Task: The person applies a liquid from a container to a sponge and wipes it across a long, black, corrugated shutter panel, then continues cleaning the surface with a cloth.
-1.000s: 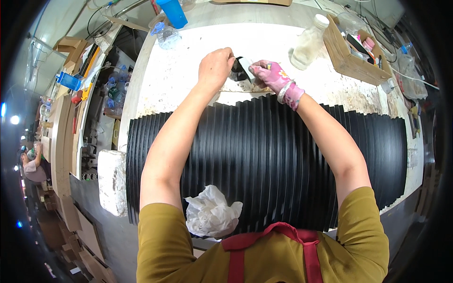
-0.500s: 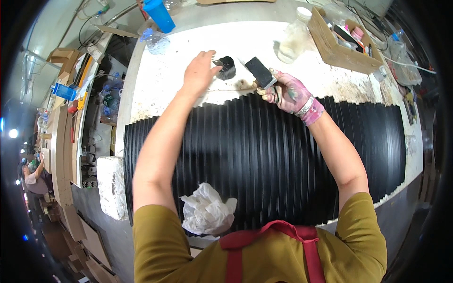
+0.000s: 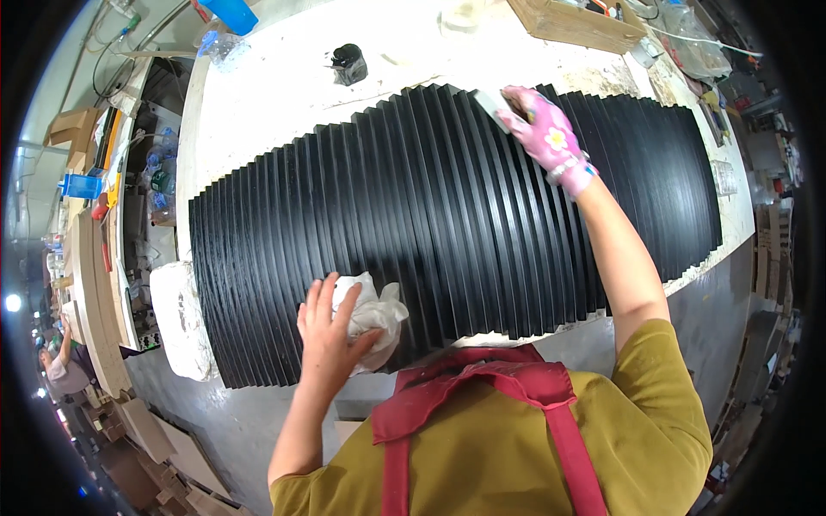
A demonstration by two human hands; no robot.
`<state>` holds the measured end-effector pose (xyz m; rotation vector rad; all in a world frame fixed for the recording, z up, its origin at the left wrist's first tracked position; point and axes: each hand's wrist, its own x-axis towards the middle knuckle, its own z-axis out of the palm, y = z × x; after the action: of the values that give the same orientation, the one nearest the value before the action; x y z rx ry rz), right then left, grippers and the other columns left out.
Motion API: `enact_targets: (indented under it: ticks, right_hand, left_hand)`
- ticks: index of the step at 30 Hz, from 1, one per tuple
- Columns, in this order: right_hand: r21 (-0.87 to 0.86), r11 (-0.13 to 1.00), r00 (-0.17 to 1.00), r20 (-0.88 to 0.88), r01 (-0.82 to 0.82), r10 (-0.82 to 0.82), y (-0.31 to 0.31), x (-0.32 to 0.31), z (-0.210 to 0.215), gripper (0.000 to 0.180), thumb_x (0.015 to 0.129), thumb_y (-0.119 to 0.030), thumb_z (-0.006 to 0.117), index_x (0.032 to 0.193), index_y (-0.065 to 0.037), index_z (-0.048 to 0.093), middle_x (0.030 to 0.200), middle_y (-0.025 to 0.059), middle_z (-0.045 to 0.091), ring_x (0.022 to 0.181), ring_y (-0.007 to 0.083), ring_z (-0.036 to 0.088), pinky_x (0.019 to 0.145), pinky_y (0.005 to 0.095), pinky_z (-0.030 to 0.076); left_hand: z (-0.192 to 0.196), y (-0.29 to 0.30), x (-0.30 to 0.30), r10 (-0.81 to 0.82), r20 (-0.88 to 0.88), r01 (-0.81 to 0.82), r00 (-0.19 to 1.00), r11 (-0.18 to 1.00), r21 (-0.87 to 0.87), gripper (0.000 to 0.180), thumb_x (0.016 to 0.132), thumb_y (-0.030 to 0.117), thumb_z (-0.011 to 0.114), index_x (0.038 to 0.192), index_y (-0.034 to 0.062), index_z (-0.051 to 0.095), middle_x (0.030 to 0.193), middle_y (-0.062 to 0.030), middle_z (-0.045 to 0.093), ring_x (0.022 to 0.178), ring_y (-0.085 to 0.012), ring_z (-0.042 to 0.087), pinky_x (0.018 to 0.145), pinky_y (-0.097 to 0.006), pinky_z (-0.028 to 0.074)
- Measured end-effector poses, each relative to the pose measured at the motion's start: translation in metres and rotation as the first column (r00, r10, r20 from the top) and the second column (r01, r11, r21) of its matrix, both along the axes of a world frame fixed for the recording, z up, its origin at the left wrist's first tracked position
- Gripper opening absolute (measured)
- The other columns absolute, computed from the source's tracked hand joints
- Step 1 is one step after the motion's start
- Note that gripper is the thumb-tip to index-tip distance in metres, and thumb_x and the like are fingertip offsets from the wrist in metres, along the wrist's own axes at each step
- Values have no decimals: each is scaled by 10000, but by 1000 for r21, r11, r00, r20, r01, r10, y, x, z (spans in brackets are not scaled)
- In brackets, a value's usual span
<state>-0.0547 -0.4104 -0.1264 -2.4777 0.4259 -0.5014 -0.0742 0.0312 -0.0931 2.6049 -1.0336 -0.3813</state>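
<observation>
A row of several black painted strips (image 3: 430, 215) lies side by side across the white workbench (image 3: 258, 95). My right hand (image 3: 544, 129), in a pink flowered glove, holds a flat brush (image 3: 492, 108) against the far ends of the strips. At the near edge my bare left hand (image 3: 331, 331) grips a crumpled white rag (image 3: 374, 314) that rests on the strips. A small black pot (image 3: 348, 64) stands on the bench beyond the strips.
A wooden tray (image 3: 576, 21) with small items sits at the back right. A blue container (image 3: 228, 13) and a plastic bag (image 3: 219, 47) are at the back left. A white foam block (image 3: 181, 318) lies at the left end. Shelves and cardboard crowd the left side.
My left hand left the black pot and came back to the near edge, taking hold of the white rag. My right hand moved the brush from the pot onto the strips.
</observation>
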Motion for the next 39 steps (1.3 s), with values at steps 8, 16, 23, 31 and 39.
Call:
enact_targets:
  ticks: [8,16,23,31,39]
  right_hand:
    - [-266,959,995,25,95,-92,9,25,-8,358,925,-390,622,1099,-79,642,1013,182,683,956,370,675,845,451,541]
    - [-163,863,878,-92,-479,470,129,-52,19,419,851,-293,733,1153,-39,592,923,138,602,891,318,651,784,430,540]
    - [-281,959,999,-24,-43,38,4,70,-18,390,960,-356,586,1217,-63,575,1042,196,662,974,384,655,831,459,545]
    - [-273,630,679,-151,-727,718,133,-59,17,335,844,-317,679,1051,-60,616,875,135,634,777,279,686,674,391,561]
    - [-201,954,951,170,-224,259,8,62,-23,333,947,-349,607,1061,-36,611,980,192,681,871,321,697,747,436,559]
  left_hand:
    - [3,-10,-35,-60,141,68,988,997,-49,584,723,209,778,1279,158,607,1395,-139,498,1314,-390,438,1043,-564,347]
    - [-39,10,-39,15,290,24,957,992,-127,549,749,244,779,1254,109,610,1257,-187,529,1246,-421,471,1044,-542,337]
    - [-44,3,-36,-16,289,66,957,984,-164,520,744,230,781,1224,100,630,1230,-187,536,1220,-426,486,1025,-532,366]
    - [-45,9,-40,68,220,-8,973,964,-265,607,647,79,771,1233,122,619,1220,-178,536,1194,-426,503,1011,-528,388]
    - [2,5,-50,334,-60,-308,941,764,-568,341,835,-17,625,1174,-24,593,1078,-114,615,1007,-207,594,927,-320,449]
